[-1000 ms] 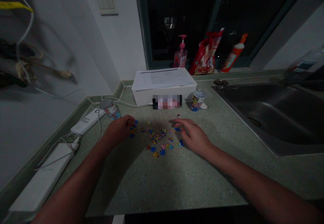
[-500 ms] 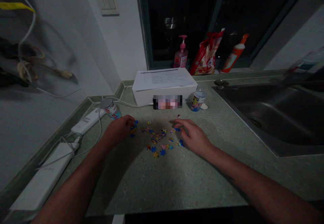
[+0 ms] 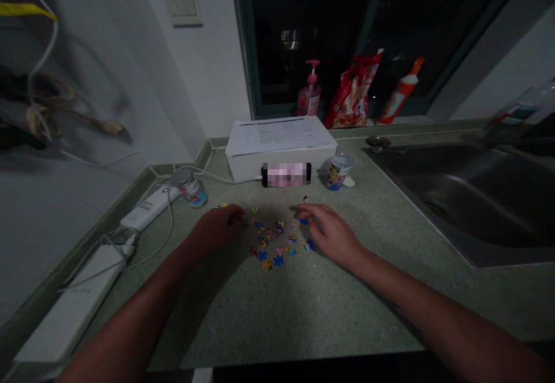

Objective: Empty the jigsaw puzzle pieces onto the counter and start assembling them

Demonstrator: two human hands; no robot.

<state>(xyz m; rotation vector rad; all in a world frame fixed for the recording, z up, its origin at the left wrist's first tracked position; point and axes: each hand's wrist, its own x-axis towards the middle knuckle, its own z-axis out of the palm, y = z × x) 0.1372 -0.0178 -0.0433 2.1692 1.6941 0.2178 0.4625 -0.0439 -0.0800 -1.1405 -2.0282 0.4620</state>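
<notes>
The left hand point(image 3: 217, 228) has shifted rightward along the counter point(image 3: 299, 319) since the preceding view and now lies at the left edge of the scattered jigsaw puzzle pieces point(image 3: 273, 235), its fingers curled downward; whether they pinch a piece cannot be determined, as the fingertips are obscured. The blue and yellow pieces formerly visible beside that hand no longer show in the same place, though a small yellow-and-blue piece point(image 3: 222, 204) lies just beyond the knuckles. The right hand point(image 3: 329, 233) remains in essentially the same position at the right edge of the pieces, fingers loosely spread and resting close to a blue piece point(image 3: 304, 221), with nothing seen held. The main cluster lies between the hands on the speckled green surface, in front of a white box point(image 3: 277, 166) with a printed sheet point(image 3: 280, 134) on top and a pixelated object point(image 3: 286, 174) against its front. A tin can point(image 3: 189, 189) and a white power strip point(image 3: 150, 208) stand to the left, a second printed can point(image 3: 338, 172) stands to the right, and a stainless steel sink point(image 3: 463, 198) is set into the counter further right.
</notes>
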